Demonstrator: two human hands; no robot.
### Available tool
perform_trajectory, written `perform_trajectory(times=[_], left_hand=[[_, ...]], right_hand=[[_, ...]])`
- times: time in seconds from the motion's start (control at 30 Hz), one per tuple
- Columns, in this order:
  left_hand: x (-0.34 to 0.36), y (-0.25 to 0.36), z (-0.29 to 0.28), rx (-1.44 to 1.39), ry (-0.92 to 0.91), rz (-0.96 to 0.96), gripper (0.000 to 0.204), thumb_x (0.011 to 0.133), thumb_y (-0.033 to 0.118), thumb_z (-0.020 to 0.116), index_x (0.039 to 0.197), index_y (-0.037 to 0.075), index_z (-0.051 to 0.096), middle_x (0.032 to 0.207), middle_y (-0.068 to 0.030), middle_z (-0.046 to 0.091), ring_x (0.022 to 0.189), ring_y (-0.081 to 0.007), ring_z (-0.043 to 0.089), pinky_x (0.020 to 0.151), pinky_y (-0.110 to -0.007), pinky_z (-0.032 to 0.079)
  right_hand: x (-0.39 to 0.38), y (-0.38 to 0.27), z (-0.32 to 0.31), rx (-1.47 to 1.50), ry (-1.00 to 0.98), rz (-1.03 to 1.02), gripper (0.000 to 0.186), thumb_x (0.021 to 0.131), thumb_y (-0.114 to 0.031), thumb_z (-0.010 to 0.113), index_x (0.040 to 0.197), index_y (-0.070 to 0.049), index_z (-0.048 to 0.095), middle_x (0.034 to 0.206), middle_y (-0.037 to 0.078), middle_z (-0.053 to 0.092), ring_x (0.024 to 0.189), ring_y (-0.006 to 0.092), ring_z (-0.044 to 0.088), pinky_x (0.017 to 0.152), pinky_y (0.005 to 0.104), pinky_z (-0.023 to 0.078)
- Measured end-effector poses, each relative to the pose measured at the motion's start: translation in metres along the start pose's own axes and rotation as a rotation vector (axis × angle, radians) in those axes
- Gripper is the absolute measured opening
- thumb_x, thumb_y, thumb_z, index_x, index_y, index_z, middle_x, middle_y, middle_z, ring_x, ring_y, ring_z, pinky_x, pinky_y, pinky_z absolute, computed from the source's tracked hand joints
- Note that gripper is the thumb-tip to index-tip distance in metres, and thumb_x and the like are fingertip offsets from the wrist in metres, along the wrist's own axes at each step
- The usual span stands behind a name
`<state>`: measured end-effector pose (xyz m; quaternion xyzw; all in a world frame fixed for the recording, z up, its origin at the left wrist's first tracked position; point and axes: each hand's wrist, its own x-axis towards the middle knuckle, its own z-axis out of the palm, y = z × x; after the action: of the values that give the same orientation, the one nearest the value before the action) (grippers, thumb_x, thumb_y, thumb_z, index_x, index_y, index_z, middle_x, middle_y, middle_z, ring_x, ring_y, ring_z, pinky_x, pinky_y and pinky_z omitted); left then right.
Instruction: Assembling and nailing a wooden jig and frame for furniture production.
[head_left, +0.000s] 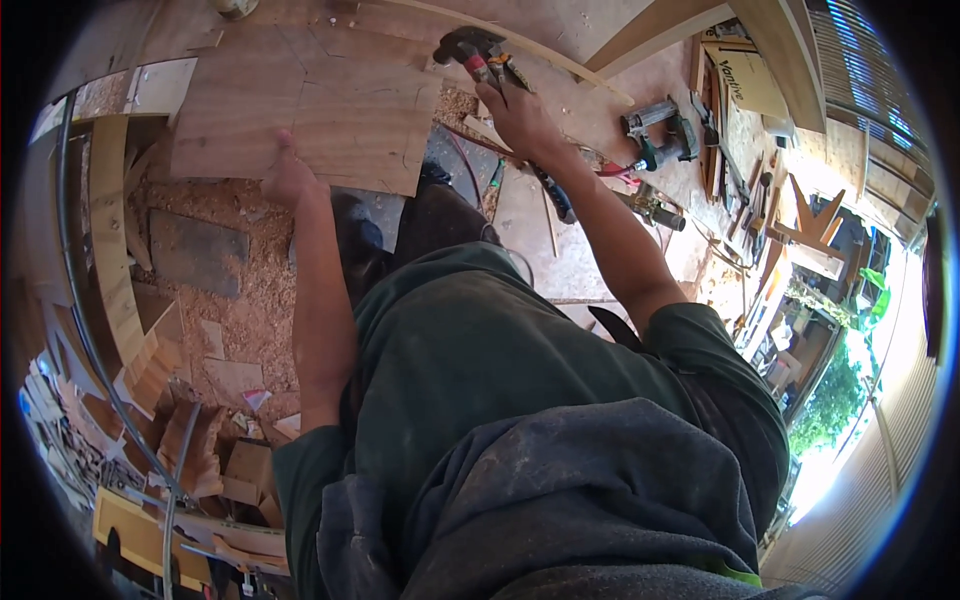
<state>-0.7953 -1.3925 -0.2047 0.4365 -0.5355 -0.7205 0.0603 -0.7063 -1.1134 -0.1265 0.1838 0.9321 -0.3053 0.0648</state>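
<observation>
My left hand grips the near edge of a plywood panel, its thumb on top and its fingers mostly hidden. Dark lines are drawn across the panel, which lies flat in front of me. Beyond its right edge, my right hand is closed around a hammer with a dark head and a red band below it. Another tool with orange-and-black parts shows right beside the hammer; I cannot tell whether it is held in the same grip.
A nail gun lies on the worktop to the right, near a red hose. Further right are hand tools and a cardboard box. Wood shavings and offcuts cover the floor at left. A long wood strip curves behind the hammer.
</observation>
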Motion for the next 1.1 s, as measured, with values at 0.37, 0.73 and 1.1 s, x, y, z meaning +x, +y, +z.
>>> perform_trajectory(times=[0.37,0.73,1.1], left_hand=[[0.022,-0.014,-0.004,-0.028,-0.039,0.019,0.054,0.08,0.003,0.079,0.12,-0.019,0.05,0.119,-0.0224,0.061,0.096,-0.029,0.067,0.082,-0.041,0.062],[0.037,-0.014,-0.086,0.161,-0.775,0.498,0.077,0.083,0.003,0.066,0.148,-0.002,0.025,0.148,-0.022,0.033,0.139,-0.0354,0.033,0.112,-0.049,0.033],[0.044,0.054,-0.059,1.484,-0.636,1.816,0.058,0.083,0.019,0.058,0.139,0.007,0.048,0.143,-0.0173,0.045,0.135,-0.0346,0.039,0.114,-0.05,0.031]], right_hand=[[0.0,-0.019,0.003,0.026,0.042,-0.024,0.045,0.1,-0.04,0.048,0.106,0.003,0.062,0.082,0.029,0.064,0.083,0.0466,0.064,0.071,0.0514,0.048],[-0.002,0.005,0.02,-0.059,0.05,0.041,0.051,0.097,-0.042,0.051,0.097,0.006,0.068,0.091,0.032,0.066,0.094,0.0482,0.063,0.088,0.0538,0.048],[-0.009,-0.004,0.029,0.039,0.078,0.075,0.058,0.098,-0.049,0.046,0.099,0.005,0.066,0.096,0.032,0.065,0.095,0.0471,0.063,0.086,0.0533,0.048]])
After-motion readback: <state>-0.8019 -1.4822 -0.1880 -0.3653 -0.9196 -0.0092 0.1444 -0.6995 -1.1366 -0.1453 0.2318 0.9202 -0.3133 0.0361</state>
